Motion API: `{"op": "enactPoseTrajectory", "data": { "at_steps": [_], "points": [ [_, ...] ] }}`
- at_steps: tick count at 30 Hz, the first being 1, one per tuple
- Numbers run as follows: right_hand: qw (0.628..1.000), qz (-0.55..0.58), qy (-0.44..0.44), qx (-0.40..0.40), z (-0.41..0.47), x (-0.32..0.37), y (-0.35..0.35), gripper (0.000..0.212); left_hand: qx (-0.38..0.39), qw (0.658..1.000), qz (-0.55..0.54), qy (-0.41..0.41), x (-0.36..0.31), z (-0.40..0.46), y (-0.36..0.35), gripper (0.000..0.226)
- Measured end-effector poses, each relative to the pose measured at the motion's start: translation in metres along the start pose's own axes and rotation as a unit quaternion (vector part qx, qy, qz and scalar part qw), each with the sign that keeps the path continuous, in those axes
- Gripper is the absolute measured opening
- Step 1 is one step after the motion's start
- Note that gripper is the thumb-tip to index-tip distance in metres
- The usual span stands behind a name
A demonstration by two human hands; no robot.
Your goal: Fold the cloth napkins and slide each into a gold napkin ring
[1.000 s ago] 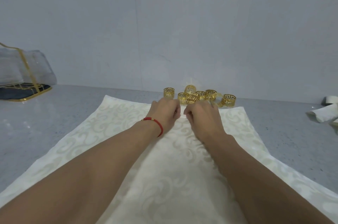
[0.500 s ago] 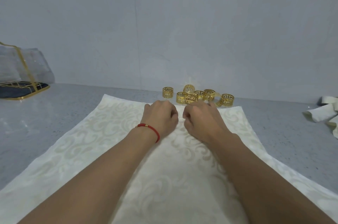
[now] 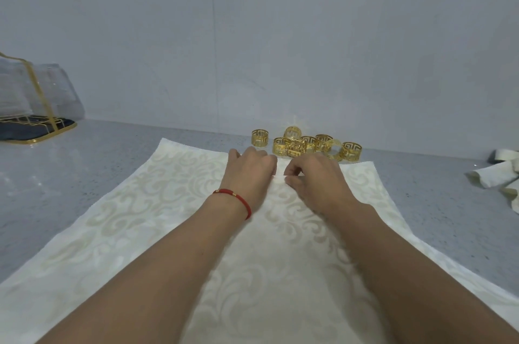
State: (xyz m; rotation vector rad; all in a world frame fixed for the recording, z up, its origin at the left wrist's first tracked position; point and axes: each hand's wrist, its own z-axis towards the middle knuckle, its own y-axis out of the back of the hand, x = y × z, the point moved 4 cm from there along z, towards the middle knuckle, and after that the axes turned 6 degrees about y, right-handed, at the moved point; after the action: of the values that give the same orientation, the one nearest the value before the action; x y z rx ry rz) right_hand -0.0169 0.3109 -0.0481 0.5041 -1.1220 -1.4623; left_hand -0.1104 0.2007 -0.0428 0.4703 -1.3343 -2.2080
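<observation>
Basically, napkin [image 3: 174, 220] lay flat on counter [image 3: 84, 175]; left hand [image 3: 248, 172] and right hand [image 3: 314, 178] pinched its 12 o'clock edge. Looked soft, light, floppy: edge pinch suited. Rings [image 3: 306, 144] just beyond.

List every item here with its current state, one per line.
Napkin: spread flat on the counter, unfolded, pinched near its far edge.
Left hand: curled, pinching the napkin.
Right hand: curled, pinching the napkin.
Gold rings: loose cluster, all empty.
Rolled napkins: lying at far right.
</observation>
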Motion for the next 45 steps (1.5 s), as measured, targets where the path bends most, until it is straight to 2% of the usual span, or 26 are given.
{"op": "enactPoseTrajectory", "data": {
  "at_steps": [2, 5, 7, 9, 11, 14, 19, 24, 30, 34, 38, 40, 45],
  "points": [
    [0.998, -0.029, 0.046, 0.022, -0.003, 0.002, 0.005, 0.016, -0.002, 0.998, 0.042, -0.036, -0.005, -0.001, 0.008, 0.027],
    [0.984, -0.107, 0.118, 0.073, -0.005, 0.005, 0.012, 0.024, 0.073, 0.993, 0.046, -0.083, -0.01, 0.002, 0.015, 0.026],
    [0.982, -0.116, 0.122, 0.087, -0.006, 0.006, 0.013, 0.024, 0.13, 0.989, 0.006, -0.07, -0.007, 0.007, 0.015, 0.028],
    [0.99, -0.077, 0.089, 0.079, -0.008, 0.007, 0.013, 0.022, 0.155, 0.985, -0.058, -0.041, 0.001, 0.01, 0.012, 0.035],
    [0.996, -0.036, 0.058, 0.057, -0.01, 0.005, 0.012, 0.023, 0.137, 0.986, -0.097, -0.014, 0.008, 0.011, 0.009, 0.038],
    [0.998, -0.01, 0.047, 0.038, -0.011, 0.0, 0.007, 0.02, 0.107, 0.987, -0.116, 0.01, 0.011, 0.009, 0.007, 0.028],
    [0.997, -0.016, 0.056, 0.054, -0.01, -0.007, 0.003, 0.016, 0.142, 0.984, -0.103, 0.027, 0.009, 0.009, 0.006, 0.019],
    [0.997, -0.002, 0.055, 0.049, -0.012, -0.005, 0.012, 0.008, 0.106, 0.994, -0.033, -0.01, 0.003, 0.001, 0.014, 0.019],
    [0.991, -0.016, 0.072, 0.113, -0.01, -0.001, 0.018, 0.022, 0.13, 0.986, 0.043, -0.09, -0.003, -0.002, 0.023, 0.032],
    [0.991, 0.028, 0.042, 0.126, -0.011, -0.001, 0.023, 0.018, 0.207, 0.976, -0.028, -0.066, 0.007, 0.003, 0.023, 0.034],
    [0.99, 0.091, 0.034, 0.101, -0.013, -0.007, 0.019, 0.013, 0.163, 0.982, -0.084, -0.049, 0.01, 0.0, 0.027, 0.029],
    [0.99, 0.084, 0.033, 0.11, -0.013, -0.011, 0.019, 0.011, 0.148, 0.983, -0.099, -0.035, 0.01, -0.002, 0.025, 0.026],
    [0.986, 0.068, 0.032, 0.146, -0.012, -0.011, 0.021, 0.005, 0.17, 0.983, -0.071, -0.018, 0.009, -0.005, 0.022, 0.021]
  ]
}}
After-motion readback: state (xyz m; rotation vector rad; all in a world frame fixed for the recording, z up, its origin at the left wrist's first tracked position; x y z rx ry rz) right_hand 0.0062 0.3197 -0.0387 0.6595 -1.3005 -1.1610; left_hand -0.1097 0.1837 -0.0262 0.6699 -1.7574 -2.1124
